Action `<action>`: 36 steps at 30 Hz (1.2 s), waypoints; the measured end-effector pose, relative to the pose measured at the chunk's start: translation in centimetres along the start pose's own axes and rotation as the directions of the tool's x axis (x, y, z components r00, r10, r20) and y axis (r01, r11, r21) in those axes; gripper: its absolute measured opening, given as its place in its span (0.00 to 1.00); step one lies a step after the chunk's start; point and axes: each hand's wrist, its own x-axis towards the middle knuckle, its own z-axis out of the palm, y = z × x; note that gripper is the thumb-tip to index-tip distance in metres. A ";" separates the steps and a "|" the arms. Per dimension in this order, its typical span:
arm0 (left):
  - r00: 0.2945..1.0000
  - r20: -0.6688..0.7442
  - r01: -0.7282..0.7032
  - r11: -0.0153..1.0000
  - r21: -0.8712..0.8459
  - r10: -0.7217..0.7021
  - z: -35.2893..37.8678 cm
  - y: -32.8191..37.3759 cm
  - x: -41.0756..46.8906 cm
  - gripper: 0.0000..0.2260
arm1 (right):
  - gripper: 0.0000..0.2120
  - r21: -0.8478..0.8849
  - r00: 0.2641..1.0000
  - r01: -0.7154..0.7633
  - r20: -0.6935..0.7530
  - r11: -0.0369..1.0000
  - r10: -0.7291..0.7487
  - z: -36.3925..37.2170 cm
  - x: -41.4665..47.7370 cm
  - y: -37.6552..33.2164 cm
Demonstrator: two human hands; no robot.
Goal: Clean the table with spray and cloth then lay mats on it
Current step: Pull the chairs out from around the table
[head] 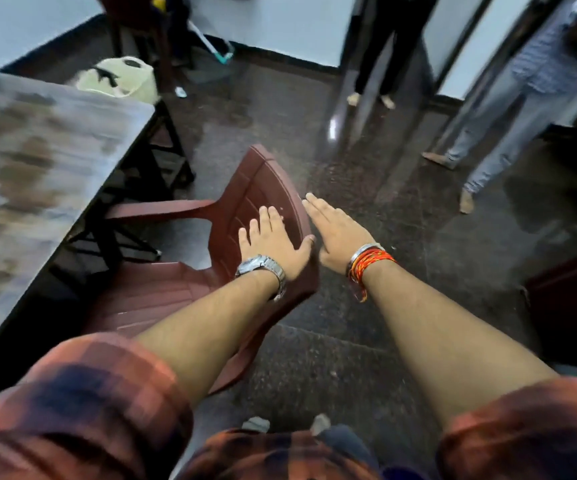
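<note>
Tabletop (37, 150), streaked and blurred, lies just left of the brown plastic chair (255, 181); no spray, cloth or mats show on the part in view. Left hand (273, 244): grip spread, fingers flat on the chair's backrest, thumb at its edge. Right hand (339, 233): grip spread, fingers straight, just right of the backrest; contact cannot be told. Step in hand, by judgement: shifting the chair clear before cleaning. The next move calls for a firm hold on the backrest, then fetching spray and cloth. A bystander's legs (380, 57) stand beyond the chair.
</note>
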 end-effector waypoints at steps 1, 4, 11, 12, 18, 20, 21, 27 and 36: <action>0.999 -0.010 0.052 0.999 -0.004 -0.052 0.3 0.4 1.1 0.43 | 0.39 -0.019 0.997 0.069 0.026 0.997 -0.069 0.1 2.1 1.2; 0.981 -0.023 0.190 0.981 -0.047 -0.192 0.9 1.7 4.4 0.45 | 0.42 -0.075 0.958 0.282 0.085 0.957 -0.275 0.1 7.7 3.9; 0.816 0.000 0.569 0.803 -0.175 -0.578 3.0 7.1 7.3 0.46 | 0.47 -0.133 0.734 0.675 0.216 0.726 -0.643 0.4 15.2 8.5; 0.786 0.007 0.609 0.772 -0.182 -0.618 3.4 7.8 7.2 0.46 | 0.47 -0.124 0.692 0.719 0.229 0.684 -0.685 0.6 15.8 8.8; 0.621 0.071 0.774 0.595 -0.215 -0.781 5.2 10.0 7.5 0.50 | 0.48 -0.108 0.475 0.879 0.278 0.464 -0.835 0.6 18.7 9.1; 0.585 0.044 0.795 0.563 -0.225 -0.809 5.7 10.5 8.2 0.49 | 0.47 -0.122 0.422 0.907 0.277 0.404 -0.863 0.5 19.9 9.0; 0.572 0.040 0.803 0.550 -0.229 -0.819 5.8 10.7 8.7 0.49 | 0.47 -0.120 0.408 0.913 0.284 0.391 -0.868 0.6 20.5 9.1; 0.453 -0.003 0.869 0.442 -0.223 -0.892 6.2 11.7 10.0 0.47 | 0.44 -0.112 0.320 0.947 0.307 0.300 -0.896 1.3 22.8 9.3; 0.306 -0.083 0.944 0.314 -0.104 -0.948 6.4 12.0 10.9 0.14 | 0.27 -0.172 0.130 0.983 0.382 0.068 -0.915 3.3 26.1 8.2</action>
